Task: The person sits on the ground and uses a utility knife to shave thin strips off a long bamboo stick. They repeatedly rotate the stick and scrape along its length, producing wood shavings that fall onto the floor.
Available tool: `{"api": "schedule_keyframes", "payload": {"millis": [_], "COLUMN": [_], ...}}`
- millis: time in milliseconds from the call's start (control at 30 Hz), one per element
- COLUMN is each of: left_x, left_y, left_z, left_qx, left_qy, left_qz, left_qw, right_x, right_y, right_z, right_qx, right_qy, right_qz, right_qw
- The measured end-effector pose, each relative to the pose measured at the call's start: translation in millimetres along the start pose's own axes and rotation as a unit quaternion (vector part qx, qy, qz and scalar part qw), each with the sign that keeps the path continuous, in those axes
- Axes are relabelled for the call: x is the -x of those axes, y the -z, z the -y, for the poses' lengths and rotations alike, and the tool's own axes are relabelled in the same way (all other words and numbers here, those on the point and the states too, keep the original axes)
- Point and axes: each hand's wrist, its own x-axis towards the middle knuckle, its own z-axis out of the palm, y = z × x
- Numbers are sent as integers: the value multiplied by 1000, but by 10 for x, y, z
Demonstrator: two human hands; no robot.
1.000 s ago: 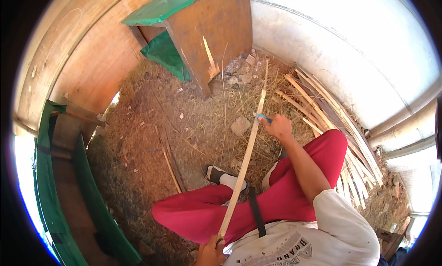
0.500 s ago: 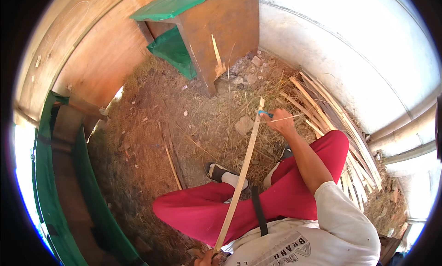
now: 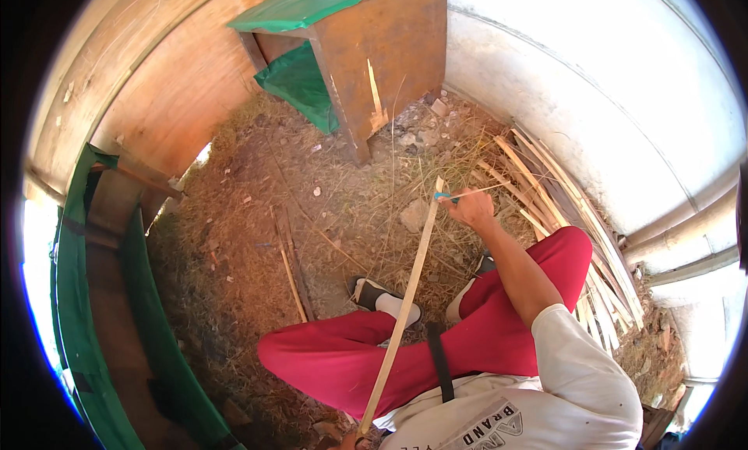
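Observation:
A long, flat, pale strip of wood (image 3: 409, 298) slants from my lap up past my feet. At the lower edge my left hand (image 3: 351, 441) is closed round the strip's near end, partly cut off by the picture. Close to the far tip, my right hand (image 3: 473, 208) is closed on a small blue tool (image 3: 444, 197) that lies against the strip. The tool's exact kind is hidden by my fingers. A thin wood sliver (image 3: 489, 188) runs from beside the tool out over the right hand.
A pile of split wood strips (image 3: 545, 185) lies along the pale wall to my right. Ahead stands a brown wooden box (image 3: 382, 52) with a green cover. Another green-edged wooden frame (image 3: 101, 278) is on the left. Dry grass and stones (image 3: 413, 215) litter the ground.
My right hand and the blue tool have shifted slightly down at the strip's far tip. The sliver now points up and right above the hand, instead of crossing in front of it.

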Motion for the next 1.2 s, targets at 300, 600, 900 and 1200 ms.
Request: {"api": "schedule_keyframes", "payload": {"millis": [300, 600, 900, 1200], "left_x": [-51, -128, -140, -98], "left_y": [-20, -7, 16, 52], "left_z": [-50, -110, -122, -114], "left_qx": [2, 0, -3, -7], "left_qy": [21, 26, 32, 33], "left_qz": [-9, -18, -25, -29], "left_qw": [1000, 1000, 999, 999], "right_x": [-4, -18, 85, 53], "right_y": [-61, -80, -32, -175], "right_z": [63, 31, 95, -47], "right_qx": [22, 26, 24, 26], "right_qy": [15, 1, 14, 8], "right_qz": [2, 41, 53, 48], "right_qw": [1000, 999, 998, 998]}}
